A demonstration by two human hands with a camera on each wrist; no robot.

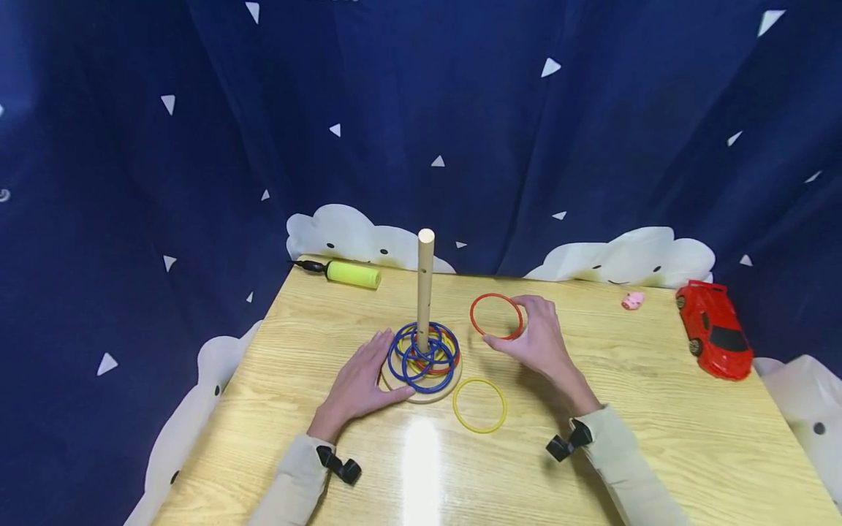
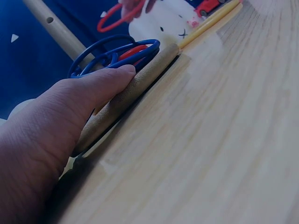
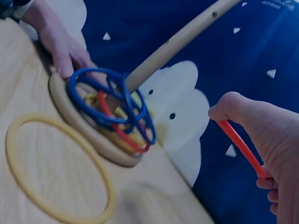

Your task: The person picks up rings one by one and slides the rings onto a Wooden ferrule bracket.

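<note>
A wooden peg (image 1: 425, 292) stands upright on a round wooden base (image 1: 427, 397). Several blue rings (image 1: 421, 387), with red and yellow ones among them, lie stacked loosely around its foot. My left hand (image 1: 360, 380) rests against the base's left side, fingers and thumb extended along its edge. In the left wrist view the thumb (image 2: 100, 84) lies along the rim, while the other fingers are hidden. To the right of the peg, my right hand (image 1: 541, 337) pinches a red ring (image 1: 473, 312) above the table. A yellow ring (image 1: 479, 430) lies flat, front right of the base.
A yellow-green pump (image 1: 354, 274) with a black end lies at the table's back left. Toward the back right are a pink pig toy (image 1: 633, 300) and a red toy car (image 1: 717, 329). Behind the wooden table (image 1: 658, 424) hangs a dark blue curtain (image 1: 395, 88).
</note>
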